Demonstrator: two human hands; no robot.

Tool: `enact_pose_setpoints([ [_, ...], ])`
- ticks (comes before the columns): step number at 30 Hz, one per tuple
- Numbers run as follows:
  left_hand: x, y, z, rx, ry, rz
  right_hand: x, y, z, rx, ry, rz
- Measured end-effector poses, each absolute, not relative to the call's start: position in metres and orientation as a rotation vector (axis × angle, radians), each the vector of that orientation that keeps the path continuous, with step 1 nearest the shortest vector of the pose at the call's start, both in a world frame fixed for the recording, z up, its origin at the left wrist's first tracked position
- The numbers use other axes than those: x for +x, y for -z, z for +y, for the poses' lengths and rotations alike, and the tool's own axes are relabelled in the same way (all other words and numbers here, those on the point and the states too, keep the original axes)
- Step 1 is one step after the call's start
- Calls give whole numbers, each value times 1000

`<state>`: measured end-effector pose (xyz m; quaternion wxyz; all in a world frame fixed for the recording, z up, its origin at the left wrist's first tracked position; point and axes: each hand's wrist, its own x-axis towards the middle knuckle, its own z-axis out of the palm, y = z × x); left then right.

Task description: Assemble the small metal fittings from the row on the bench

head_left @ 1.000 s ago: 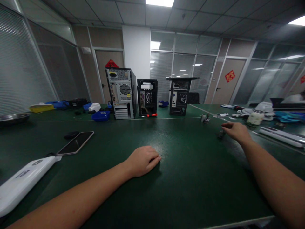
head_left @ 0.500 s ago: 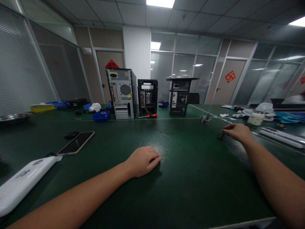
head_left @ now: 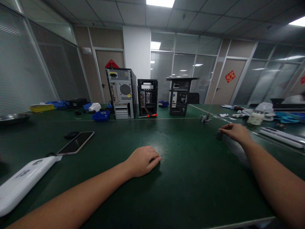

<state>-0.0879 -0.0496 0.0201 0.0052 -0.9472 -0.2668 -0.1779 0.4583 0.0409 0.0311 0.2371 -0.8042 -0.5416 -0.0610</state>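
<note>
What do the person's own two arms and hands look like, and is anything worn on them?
Both the left hand and the right hand are bare, without gloves. No sleeve, watch or bracelet shows on the left forearm or right forearm. No ring is visible, though some fingers are partly hidden.

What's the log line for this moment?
left hand: on green table | right hand: at small grey part, grip unclear | red-handled screwdriver: before middle computer case
</note>
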Motion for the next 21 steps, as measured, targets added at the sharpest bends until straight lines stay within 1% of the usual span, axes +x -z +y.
enact_pose_setpoints([
  [6, -88, -17, -48, -2936, 549, -811, 457, -29, 42, -2156, 283, -1570],
  [21, -87, -20, -51, -2963, 563, -825, 456, -26, 42, -2174, 279, -1568],
])
